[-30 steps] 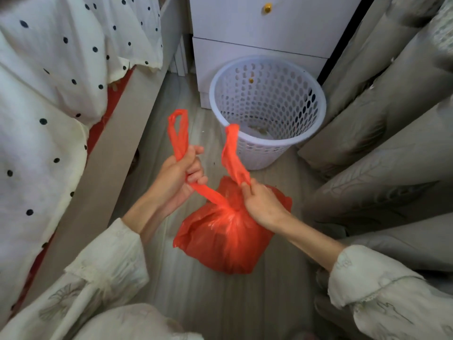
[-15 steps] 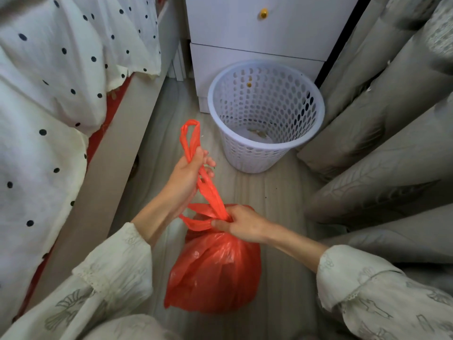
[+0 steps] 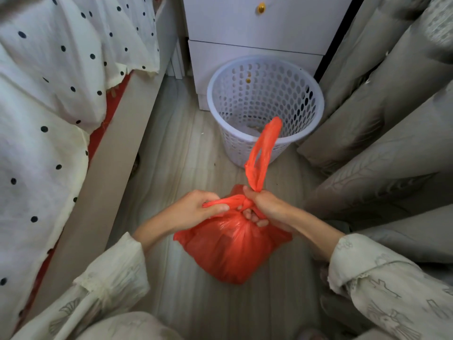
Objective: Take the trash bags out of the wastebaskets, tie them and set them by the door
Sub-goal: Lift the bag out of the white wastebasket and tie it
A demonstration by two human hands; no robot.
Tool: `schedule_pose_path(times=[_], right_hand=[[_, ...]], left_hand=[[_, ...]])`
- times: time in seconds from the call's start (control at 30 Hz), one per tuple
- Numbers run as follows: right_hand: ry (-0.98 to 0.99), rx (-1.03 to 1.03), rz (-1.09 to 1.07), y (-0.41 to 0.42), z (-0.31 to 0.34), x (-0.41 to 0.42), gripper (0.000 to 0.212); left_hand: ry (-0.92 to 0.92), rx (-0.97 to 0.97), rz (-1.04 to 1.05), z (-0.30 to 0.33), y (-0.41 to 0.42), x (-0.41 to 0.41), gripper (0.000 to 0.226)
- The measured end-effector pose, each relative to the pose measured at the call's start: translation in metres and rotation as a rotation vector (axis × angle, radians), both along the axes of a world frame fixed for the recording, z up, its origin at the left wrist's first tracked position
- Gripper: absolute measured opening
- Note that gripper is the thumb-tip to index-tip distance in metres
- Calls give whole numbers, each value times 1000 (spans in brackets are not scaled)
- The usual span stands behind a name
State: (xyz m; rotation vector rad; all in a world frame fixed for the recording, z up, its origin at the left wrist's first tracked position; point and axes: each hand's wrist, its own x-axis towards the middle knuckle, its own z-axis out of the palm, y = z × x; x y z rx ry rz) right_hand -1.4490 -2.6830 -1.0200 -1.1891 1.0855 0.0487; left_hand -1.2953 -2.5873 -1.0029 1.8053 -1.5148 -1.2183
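A: Where is the bag [image 3: 232,251]?

B: In front of the person, between both hands, out of the basket [image 3: 266,106]. It is red and bulging, and looks to be held just above the floor [image 3: 171,148], though I cannot tell if it touches.

A: And the left hand [image 3: 193,212]?

B: Its grip is curled round one twisted handle, thumb pressed along the top, drawing the handle sideways.

A: The right hand [image 3: 267,209]?

B: Fingers curled, pinching the other handle [image 3: 263,153] at the neck of the bag. That handle stands up from the fist as a loop, leaning toward the basket. The two handles cross between the hands; whether the knot is finished I cannot tell.

A: The basket?

B: White, perforated, upright on the floor, just before the drawers [image 3: 255,33], with no bag in it. Some small scraps lie at its bottom.

A: What flanks it?

B: A bed [image 3: 110,155] with a dotted sheet [image 3: 49,82] on the left, curtains [image 3: 392,106] on the right.
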Motion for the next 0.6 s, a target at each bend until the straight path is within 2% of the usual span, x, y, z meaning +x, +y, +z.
schedule_pose_path(times=[0.1,0.23,0.3,0.43,0.47,0.53,0.6], right_hand=[[-62,16,-15,-6,1,-2,50],[-139,-50,-43,-14,1,-4,47],[-141,-113,-29,-16,-1,-7,41],[-160,-148,-3,-19,-4,-17,28],[-164,-168,19,-20,-3,-18,27],[-158,-237,127,-18,1,-17,24],[-151,-299,279,-13,7,-14,15]], left_hand=[[172,-2,54,17,-4,0,29],[372,6,109,26,0,-3,45],[329,87,97,31,2,1,47],[217,235,87,29,3,15,70],[176,192,142,24,2,16,66],[100,31,222,10,-3,10,40],[60,-71,199,-4,-7,2,19]])
